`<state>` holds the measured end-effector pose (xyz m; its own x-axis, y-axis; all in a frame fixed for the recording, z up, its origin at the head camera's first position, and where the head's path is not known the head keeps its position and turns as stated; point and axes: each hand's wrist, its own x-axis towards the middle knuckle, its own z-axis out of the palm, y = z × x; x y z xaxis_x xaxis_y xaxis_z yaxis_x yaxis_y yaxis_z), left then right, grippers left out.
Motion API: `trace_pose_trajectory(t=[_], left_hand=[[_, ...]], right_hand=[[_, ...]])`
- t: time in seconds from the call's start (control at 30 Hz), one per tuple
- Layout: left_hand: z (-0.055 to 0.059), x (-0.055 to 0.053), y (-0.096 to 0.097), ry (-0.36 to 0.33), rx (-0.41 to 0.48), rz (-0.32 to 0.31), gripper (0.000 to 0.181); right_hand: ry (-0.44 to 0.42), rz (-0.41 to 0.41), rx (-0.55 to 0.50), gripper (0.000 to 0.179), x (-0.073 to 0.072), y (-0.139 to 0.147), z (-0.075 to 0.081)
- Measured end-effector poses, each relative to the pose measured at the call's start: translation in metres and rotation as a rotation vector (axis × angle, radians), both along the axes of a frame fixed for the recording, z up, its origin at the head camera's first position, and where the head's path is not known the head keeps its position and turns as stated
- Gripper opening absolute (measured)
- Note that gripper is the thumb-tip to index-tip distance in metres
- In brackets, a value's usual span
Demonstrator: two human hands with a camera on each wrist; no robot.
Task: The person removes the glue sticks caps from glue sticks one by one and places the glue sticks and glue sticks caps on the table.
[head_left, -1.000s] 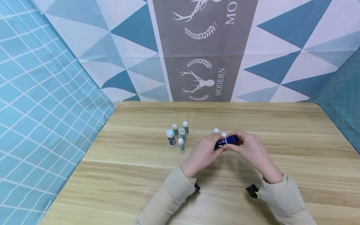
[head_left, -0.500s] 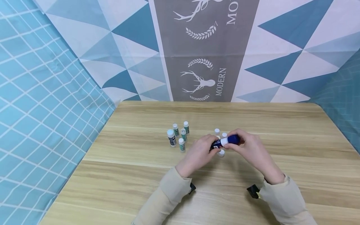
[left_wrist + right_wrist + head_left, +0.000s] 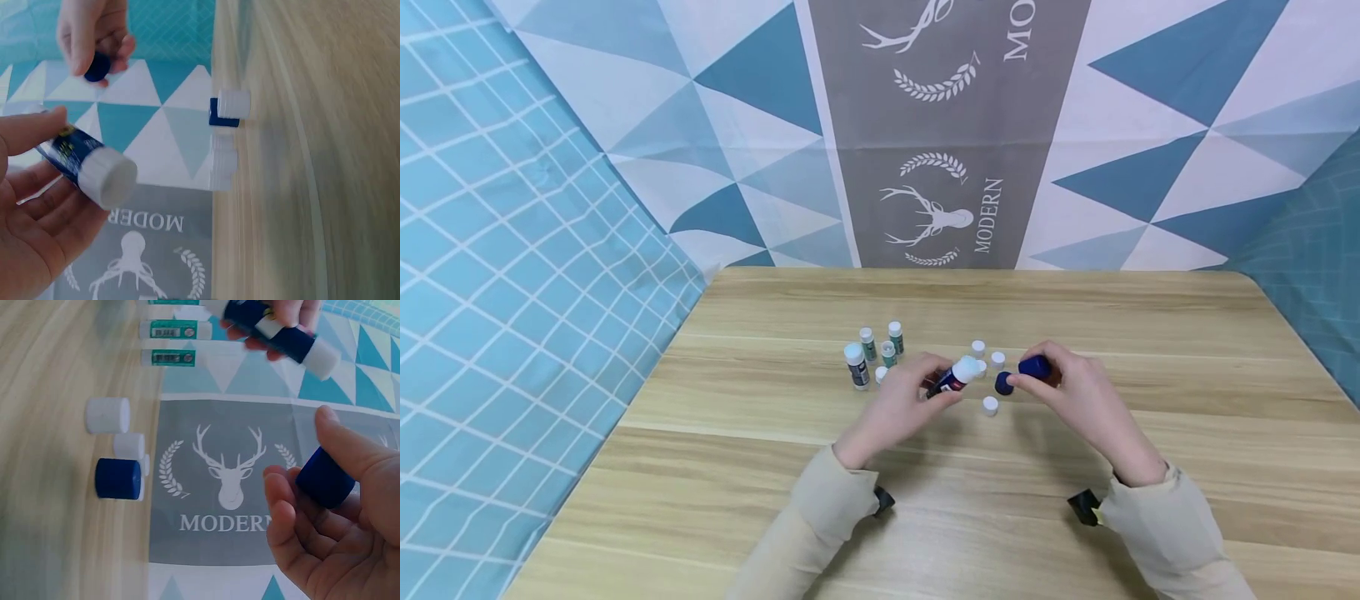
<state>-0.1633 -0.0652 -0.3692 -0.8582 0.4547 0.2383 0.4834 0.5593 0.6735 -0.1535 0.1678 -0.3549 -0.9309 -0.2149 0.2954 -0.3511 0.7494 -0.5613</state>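
Observation:
My left hand [image 3: 895, 408] grips a dark blue glue stick [image 3: 72, 153], tilted, its white end bare and pointing up toward the right hand. Across from it, my right hand [image 3: 1082, 392] pinches a dark blue cap [image 3: 326, 478] between thumb and fingers, above the table. Cap and glue stick are apart. Below and between the hands, another dark blue cap [image 3: 1003, 383] sits on the table among several white caps [image 3: 990, 406]. Just left of the left hand stands a group of uncapped glue sticks: a larger dark one [image 3: 856, 367] and several small green ones [image 3: 896, 337], one partly hidden by that hand.
The wooden table [image 3: 715, 483] reaches back to a patterned cloth backdrop [image 3: 940, 208]. A blue gridded cloth [image 3: 512, 275] hangs along the left side, and a teal one [image 3: 1315, 242] on the right.
The blue cap has come off the glue stick. The left hand has moved left and down with the stick; the right hand keeps the cap, slightly further right. The loose blue cap now shows.

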Motion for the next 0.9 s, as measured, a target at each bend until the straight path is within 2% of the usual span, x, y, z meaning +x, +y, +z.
trace_pose_trajectory(t=[0.1, 0.2, 0.37, 0.5, 0.7, 0.9], left_hand=[[0.001, 0.000, -0.008, -0.043, 0.088, 0.004, 0.031], [0.000, 0.000, -0.016, -0.045, 0.150, 0.006, 0.030], [-0.001, 0.002, -0.033, -0.012, 0.224, -0.015, 0.027], [-0.001, 0.004, -0.048, 0.018, 0.249, -0.022, 0.026], [0.001, 0.003, -0.072, 0.051, 0.163, 0.015, 0.022], [0.005, -0.001, -0.094, 0.044, 0.005, 0.077, 0.018]], right_hand=[[-0.015, -0.009, 0.021, 0.032, -0.001, 0.001, -0.003], [-0.050, -0.002, 0.063, 0.033, -0.002, 0.004, -0.007], [-0.110, 0.021, 0.124, 0.028, -0.004, 0.007, -0.018], [-0.136, 0.060, 0.158, 0.024, -0.006, 0.009, -0.028], [-0.196, 0.115, 0.197, 0.018, -0.008, 0.009, -0.040], [-0.259, 0.135, 0.194, 0.019, -0.009, 0.008, -0.044]])
